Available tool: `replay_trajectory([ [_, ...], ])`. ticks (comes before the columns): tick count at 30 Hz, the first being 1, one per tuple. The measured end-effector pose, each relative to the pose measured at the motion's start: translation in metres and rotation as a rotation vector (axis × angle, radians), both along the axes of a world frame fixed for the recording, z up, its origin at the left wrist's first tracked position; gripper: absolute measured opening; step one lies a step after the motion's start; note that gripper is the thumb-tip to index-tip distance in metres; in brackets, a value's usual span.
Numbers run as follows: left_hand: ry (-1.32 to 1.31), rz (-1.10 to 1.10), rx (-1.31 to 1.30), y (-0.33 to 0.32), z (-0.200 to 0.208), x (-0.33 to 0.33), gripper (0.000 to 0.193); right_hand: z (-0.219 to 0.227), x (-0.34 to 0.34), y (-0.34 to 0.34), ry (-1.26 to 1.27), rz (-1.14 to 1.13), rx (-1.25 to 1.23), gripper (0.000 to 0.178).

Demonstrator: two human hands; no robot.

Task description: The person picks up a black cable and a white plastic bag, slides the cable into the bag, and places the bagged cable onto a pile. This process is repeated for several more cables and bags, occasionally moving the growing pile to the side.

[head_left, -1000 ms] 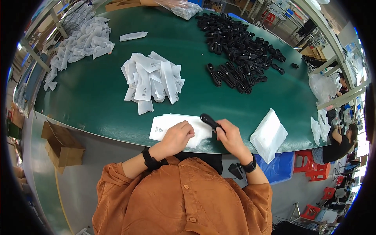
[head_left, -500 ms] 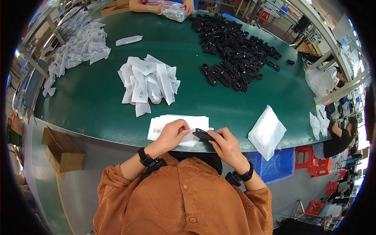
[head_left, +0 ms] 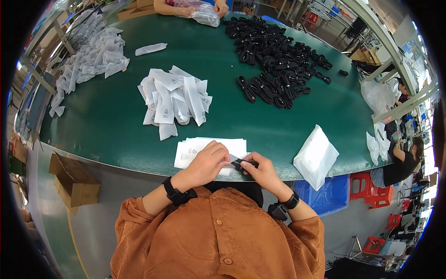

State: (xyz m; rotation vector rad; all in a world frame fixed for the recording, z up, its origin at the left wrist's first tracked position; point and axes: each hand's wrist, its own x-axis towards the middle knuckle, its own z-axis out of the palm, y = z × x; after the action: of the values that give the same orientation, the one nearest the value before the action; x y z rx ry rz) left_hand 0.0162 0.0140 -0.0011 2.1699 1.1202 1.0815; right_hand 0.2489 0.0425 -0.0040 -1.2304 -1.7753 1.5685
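Close to the near table edge, my right hand [head_left: 260,170] grips a bundled black cable [head_left: 239,164] between thumb and fingers. My left hand [head_left: 209,162] pinches the edge of a translucent white bag [head_left: 233,158], and the cable's left end is at the bag's mouth. How far the cable reaches inside is hidden by my fingers. Under and beyond my left hand lies a stack of flat white bags [head_left: 185,152] with small dark printing. Farther off sits a heap of filled white bags [head_left: 173,97].
Many bundled black cables [head_left: 274,53] cover the far right of the green table [head_left: 111,125]. At the far left are more white packets [head_left: 93,58]; one packet [head_left: 151,49] lies apart. A white bag [head_left: 316,156] overhangs the near right edge. Another person's hands [head_left: 220,7] work opposite.
My hands have come closer together, and the cable has moved left against the bag's mouth. My right fingers now cover more of the cable.
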Motion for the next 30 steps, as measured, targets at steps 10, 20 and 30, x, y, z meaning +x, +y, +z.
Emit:
replay_trajectory([
  [10,-0.154,0.054,-0.183,0.007,0.02,-0.004,0.01,0.016,-0.014,0.005,0.123,0.1,0.609,0.02],
  [20,-0.734,-0.033,-0.576,0.039,0.039,-0.02,0.01,0.044,-0.043,0.04,0.17,0.109,0.81,0.026],
  [30,-0.821,0.017,-0.548,0.053,0.038,-0.02,0.018,0.036,-0.06,0.062,0.154,0.175,0.96,0.027],
])
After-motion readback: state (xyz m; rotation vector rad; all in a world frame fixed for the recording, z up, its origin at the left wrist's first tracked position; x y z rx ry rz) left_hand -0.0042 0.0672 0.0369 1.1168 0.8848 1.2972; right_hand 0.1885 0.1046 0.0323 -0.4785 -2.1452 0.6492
